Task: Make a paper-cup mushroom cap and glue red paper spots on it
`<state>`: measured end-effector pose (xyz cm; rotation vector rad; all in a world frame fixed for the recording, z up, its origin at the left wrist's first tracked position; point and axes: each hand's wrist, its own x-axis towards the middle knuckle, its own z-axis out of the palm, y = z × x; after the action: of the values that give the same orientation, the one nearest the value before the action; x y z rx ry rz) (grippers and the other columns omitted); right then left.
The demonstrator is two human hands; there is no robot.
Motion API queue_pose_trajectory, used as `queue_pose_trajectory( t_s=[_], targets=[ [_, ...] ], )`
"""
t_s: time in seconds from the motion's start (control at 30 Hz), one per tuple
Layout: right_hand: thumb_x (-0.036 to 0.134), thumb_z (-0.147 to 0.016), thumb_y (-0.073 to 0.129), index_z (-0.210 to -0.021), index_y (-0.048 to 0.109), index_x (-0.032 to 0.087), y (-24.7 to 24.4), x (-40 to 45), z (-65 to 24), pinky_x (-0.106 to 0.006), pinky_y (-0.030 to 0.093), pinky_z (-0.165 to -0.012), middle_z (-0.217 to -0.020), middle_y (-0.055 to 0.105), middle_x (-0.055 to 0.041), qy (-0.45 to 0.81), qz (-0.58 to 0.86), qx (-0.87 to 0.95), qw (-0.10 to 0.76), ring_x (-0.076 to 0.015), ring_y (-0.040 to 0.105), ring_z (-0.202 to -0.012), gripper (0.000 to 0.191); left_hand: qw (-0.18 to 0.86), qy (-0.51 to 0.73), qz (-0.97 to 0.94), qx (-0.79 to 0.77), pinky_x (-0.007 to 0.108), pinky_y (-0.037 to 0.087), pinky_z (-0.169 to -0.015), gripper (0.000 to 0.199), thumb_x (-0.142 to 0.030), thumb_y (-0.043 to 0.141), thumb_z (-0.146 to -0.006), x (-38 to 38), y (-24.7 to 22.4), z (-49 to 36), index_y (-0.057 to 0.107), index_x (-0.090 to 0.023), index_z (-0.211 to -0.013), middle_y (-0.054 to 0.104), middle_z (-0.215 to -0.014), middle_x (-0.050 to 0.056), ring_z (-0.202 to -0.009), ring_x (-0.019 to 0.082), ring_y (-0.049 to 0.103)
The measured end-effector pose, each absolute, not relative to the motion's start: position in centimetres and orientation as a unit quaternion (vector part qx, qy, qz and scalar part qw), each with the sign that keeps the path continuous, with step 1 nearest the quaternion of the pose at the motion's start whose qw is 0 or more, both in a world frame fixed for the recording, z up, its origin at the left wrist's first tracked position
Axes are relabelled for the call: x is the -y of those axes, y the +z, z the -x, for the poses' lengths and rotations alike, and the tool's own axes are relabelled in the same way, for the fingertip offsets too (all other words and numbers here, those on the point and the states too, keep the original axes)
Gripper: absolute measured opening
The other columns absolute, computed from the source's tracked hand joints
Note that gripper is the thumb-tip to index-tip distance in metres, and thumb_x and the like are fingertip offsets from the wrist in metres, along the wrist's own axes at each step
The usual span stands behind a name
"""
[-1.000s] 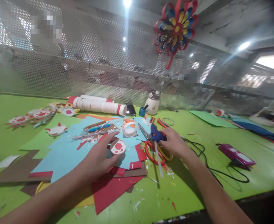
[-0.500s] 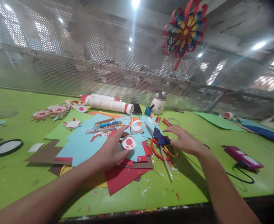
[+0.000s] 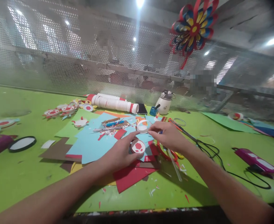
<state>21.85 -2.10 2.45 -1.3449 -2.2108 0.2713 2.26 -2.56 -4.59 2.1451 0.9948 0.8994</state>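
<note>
Between thumb and fingers, my left hand [image 3: 120, 152] holds a small round white disc with red patches [image 3: 138, 146], above the blue paper [image 3: 92, 151]. My right hand [image 3: 167, 133] has its thumb and index finger pinched at the right edge of a white paper ring [image 3: 142, 126]. Whether it grips the ring is hard to tell. Under the right hand lie red-handled scissors [image 3: 163, 151] and a clear glue stick [image 3: 175, 166]; the blue glue gun is mostly hidden by that hand.
White cardboard tubes [image 3: 113, 103], a bottle [image 3: 164, 102] and a blue pot [image 3: 153, 111] stand behind. Finished round turtles [image 3: 51, 113] lie at left, near a black-rimmed disc [image 3: 22, 144]. A purple power strip [image 3: 257, 160] and black cables [image 3: 209, 151] lie right.
My right hand has moved left from beside the glue gun to the white ring, and its fingers have closed together. My left hand still holds the disc. The view has shifted slightly.
</note>
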Motion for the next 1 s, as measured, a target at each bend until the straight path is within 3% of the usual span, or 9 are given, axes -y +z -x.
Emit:
queue_pose_trajectory(
  t_s=[0.23,0.43,0.67,0.8,1.0],
  targets=[
    [0.015,-0.080,0.058,-0.077,0.069,0.015,1.2,1.7,-20.8,-0.027,0.043,-0.066,-0.074,0.067,-0.0028,0.125,0.479,0.818,0.293,-0.0134,0.058,-0.069,0.012,0.313,0.349,-0.808,-0.356,0.039,0.048,-0.084,0.065,-0.028,0.061,-0.077,2.4,-4.9,-2.3,0.035,-0.023,-0.136,0.063,-0.114,0.008,-0.097,0.023,0.061],
    [0.009,-0.076,0.063,-0.072,0.069,0.015,0.7,2.9,-20.6,-0.026,0.042,-0.067,-0.070,0.062,-0.0016,0.140,0.478,0.828,0.257,-0.0129,0.056,-0.068,0.009,0.330,0.337,-0.803,-0.365,0.041,0.048,-0.087,0.071,-0.029,0.062,-0.077,2.0,-5.4,-2.3,0.029,-0.019,-0.139,0.061,-0.121,0.012,-0.101,0.025,0.062],
    [0.007,-0.080,0.058,-0.077,0.071,0.014,-0.7,3.3,-20.3,-0.028,0.038,-0.069,-0.078,0.056,-0.0057,0.029,0.410,0.888,0.207,-0.0176,0.049,-0.081,0.015,0.337,0.322,-0.804,-0.370,0.042,0.049,-0.086,0.072,-0.027,0.065,-0.074,1.7,-5.9,-2.5,0.030,-0.024,-0.137,0.062,-0.121,0.012,-0.105,0.028,0.062],
    [0.012,-0.082,0.057,-0.072,0.068,0.014,-1.0,3.3,-19.5,-0.031,0.035,-0.070,-0.080,0.055,-0.0081,-0.046,0.413,0.897,0.152,-0.0194,0.046,-0.081,0.015,0.338,0.318,-0.803,-0.374,0.040,0.049,-0.085,0.076,-0.021,0.064,-0.072,1.8,-5.8,-2.5,0.027,-0.026,-0.138,0.065,-0.117,0.009,-0.103,0.027,0.063],
    [0.010,-0.079,0.055,-0.080,0.066,0.014,-1.2,3.1,-18.7,-0.032,0.032,-0.068,-0.081,0.057,-0.0092,-0.115,0.412,0.897,0.113,-0.0214,0.044,-0.082,0.013,0.327,0.312,-0.805,-0.385,0.038,0.049,-0.081,0.079,-0.019,0.062,-0.072,2.1,-5.3,-2.5,0.024,-0.024,-0.141,0.064,-0.119,0.010,-0.102,0.027,0.062]
  ],
)
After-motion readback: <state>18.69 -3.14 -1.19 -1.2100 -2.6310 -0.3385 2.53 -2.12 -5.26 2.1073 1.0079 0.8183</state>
